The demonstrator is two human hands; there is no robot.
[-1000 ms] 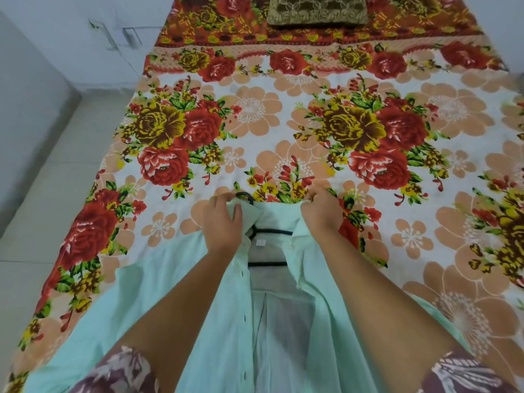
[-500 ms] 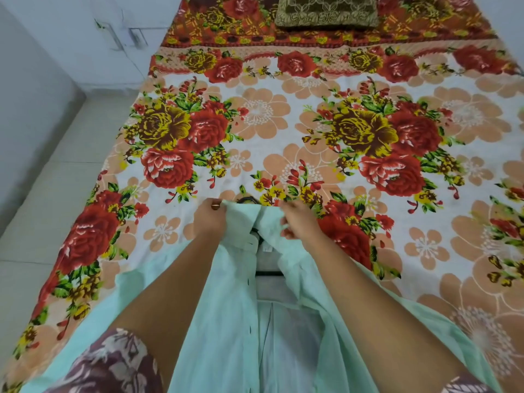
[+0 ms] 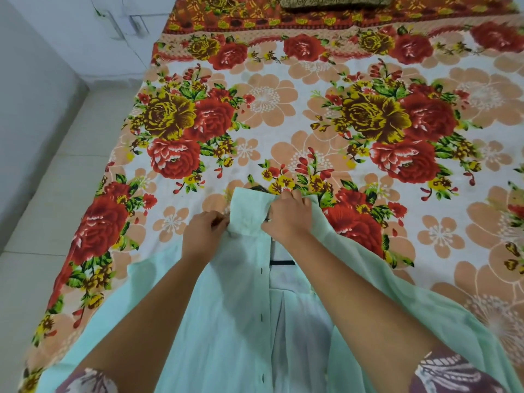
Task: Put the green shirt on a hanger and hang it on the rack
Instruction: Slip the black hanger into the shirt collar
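The pale green shirt [image 3: 226,302] lies face up on the bed, collar pointing away from me. A black hanger [image 3: 280,262] sits inside it; only its crossbar shows in the open front, and a bit of its hook peeks out above the collar. My left hand [image 3: 202,234] pinches the left collar edge. My right hand [image 3: 289,215] grips the right side of the collar, with the left collar flap folded over toward it. The front placket with buttonholes runs down the middle.
The bed [image 3: 354,154] is covered by a floral sheet with red and yellow roses. A brown patterned pillow [image 3: 334,0] lies at the far end. Pale tiled floor [image 3: 51,194] and a white wall run along the left side.
Both hands have drawn the collar sides together. The left front panel now covers most of the hanger, and the opening at the neck has narrowed.
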